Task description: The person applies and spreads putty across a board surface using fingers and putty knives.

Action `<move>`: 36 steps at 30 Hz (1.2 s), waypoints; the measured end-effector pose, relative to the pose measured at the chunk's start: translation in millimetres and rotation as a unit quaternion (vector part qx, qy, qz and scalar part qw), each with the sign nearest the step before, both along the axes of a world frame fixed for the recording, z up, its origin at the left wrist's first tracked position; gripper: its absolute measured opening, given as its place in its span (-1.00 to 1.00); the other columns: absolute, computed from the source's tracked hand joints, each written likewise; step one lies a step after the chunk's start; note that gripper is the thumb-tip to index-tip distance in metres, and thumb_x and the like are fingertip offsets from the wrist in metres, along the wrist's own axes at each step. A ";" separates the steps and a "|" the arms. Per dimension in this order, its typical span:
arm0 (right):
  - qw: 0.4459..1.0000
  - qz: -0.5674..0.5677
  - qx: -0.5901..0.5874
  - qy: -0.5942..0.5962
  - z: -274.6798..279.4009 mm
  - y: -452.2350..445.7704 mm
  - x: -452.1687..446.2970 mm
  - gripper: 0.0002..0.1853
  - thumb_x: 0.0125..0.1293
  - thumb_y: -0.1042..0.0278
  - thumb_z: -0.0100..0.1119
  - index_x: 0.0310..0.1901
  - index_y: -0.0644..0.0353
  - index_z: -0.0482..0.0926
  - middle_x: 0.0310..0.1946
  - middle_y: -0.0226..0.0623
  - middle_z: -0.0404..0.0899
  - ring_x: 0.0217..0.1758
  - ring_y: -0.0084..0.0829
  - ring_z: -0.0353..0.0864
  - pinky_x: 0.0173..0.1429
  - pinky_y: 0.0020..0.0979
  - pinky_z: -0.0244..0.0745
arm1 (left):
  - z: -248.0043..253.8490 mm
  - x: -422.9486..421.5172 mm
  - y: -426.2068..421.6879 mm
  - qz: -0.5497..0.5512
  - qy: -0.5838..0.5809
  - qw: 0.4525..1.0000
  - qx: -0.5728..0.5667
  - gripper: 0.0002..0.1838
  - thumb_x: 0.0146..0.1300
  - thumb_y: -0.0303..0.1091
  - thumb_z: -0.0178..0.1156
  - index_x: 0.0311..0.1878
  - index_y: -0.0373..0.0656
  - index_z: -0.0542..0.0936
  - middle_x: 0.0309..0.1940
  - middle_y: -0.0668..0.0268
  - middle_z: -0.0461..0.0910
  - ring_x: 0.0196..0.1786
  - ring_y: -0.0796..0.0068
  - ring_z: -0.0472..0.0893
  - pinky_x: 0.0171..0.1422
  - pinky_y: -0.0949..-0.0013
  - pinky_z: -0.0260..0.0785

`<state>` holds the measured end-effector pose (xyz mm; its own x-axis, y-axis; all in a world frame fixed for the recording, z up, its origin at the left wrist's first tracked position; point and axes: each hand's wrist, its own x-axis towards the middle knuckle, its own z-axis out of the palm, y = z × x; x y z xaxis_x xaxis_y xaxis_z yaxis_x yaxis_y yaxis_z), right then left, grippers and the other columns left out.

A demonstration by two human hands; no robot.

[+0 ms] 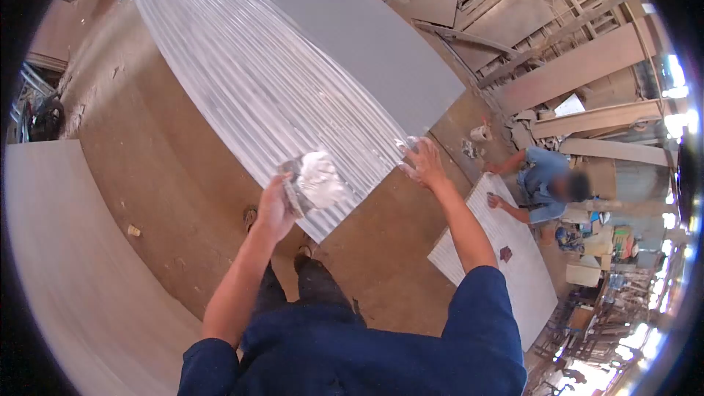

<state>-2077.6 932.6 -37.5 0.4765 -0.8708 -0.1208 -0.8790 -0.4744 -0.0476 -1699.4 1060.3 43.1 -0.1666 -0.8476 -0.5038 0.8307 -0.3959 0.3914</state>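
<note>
My left hand (274, 209) is closed on the edge of a small flat board (292, 194) that carries a heap of white paste (320, 178). This board is above the near end of a long panel (271, 88) with whitish, ribbed stripes. At the panel's right near corner is my right hand (425, 164), its fingers bent around something small and white-smeared. What that piece is, I cannot make out. Part of it is hidden by the fingers.
A smooth grey sheet (352, 37) adjoins the striped panel on its right. Another pale sheet (66, 249) lies at left. A co-worker in a blue shirt (544, 180) crouches at right over a white panel (506, 257). Boards and wooden frames (513, 22) lean at upper right.
</note>
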 end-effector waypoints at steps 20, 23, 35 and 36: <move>0.826 -0.234 0.351 -0.375 258.4 78.9 17.3 -0.59 0.46 0.14 -0.08 0.19 0.20 0.49 -0.34 -0.42 0.56 -0.33 -0.61 0.47 -0.20 -0.53 0.39 | -14.9 -194.0 -25.8 -0.150 0.058 0.987 0.006 -0.55 0.33 -0.08 -0.07 0.17 -0.12 0.42 0.01 0.21 0.57 0.04 0.30 0.60 0.13 0.16 0.48; 0.826 -0.212 0.339 -0.398 301.4 81.7 46.8 -0.56 0.49 0.14 -0.13 0.21 0.27 0.46 -0.42 -0.45 0.55 -0.42 -0.66 0.44 -0.30 -0.57 0.37 | 52.6 -161.6 -33.1 -0.116 0.055 0.991 -0.031 -0.54 0.37 -0.09 -0.11 0.21 -0.15 0.38 0.05 0.18 0.55 0.08 0.27 0.59 0.22 0.13 0.44; 0.692 -0.089 0.502 -0.511 277.2 31.6 284.1 -0.44 0.48 -0.07 -0.25 0.28 0.20 0.35 -0.60 -0.34 0.51 -0.65 -0.62 0.36 -0.54 -0.58 0.19 | 106.9 65.8 -54.3 0.136 0.027 0.980 -0.144 -0.52 0.50 -0.13 -0.31 0.30 -0.24 0.29 0.16 0.12 0.48 0.18 0.21 0.53 0.30 0.08 0.38; 0.691 -0.072 0.508 -0.510 275.0 30.0 311.4 -0.44 0.48 -0.07 -0.25 0.28 0.20 0.35 -0.60 -0.34 0.51 -0.65 -0.62 0.36 -0.54 -0.58 0.19 | 109.4 89.4 -52.2 0.150 0.016 0.977 -0.150 -0.52 0.50 -0.13 -0.31 0.30 -0.24 0.29 0.16 0.12 0.48 0.18 0.21 0.53 0.30 0.08 0.38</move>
